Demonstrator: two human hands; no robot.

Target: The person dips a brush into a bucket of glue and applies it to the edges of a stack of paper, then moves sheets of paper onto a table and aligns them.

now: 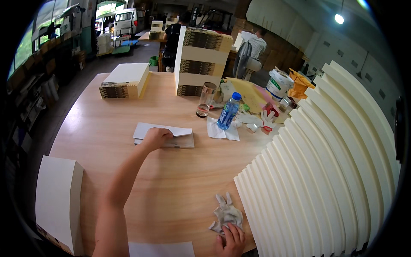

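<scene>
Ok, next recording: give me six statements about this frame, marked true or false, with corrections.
1. The blue-capped bottle stands on a white paper. True.
2. Nothing stands left of the bottle. False: the glass tumbler does.
3. Both hands wear gloves. False: the left hand and right hand are bare.
4. The right hand touches a grey glove. True.
5. The left hand is on the bottle. False: it is on the small white paper pile.
6. Stepped white stacks line the table's right side. True.

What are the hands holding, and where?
Left hand seems to pinch the paper by its near edge. Right hand touches the glove; whether it grips can't be told.
</scene>
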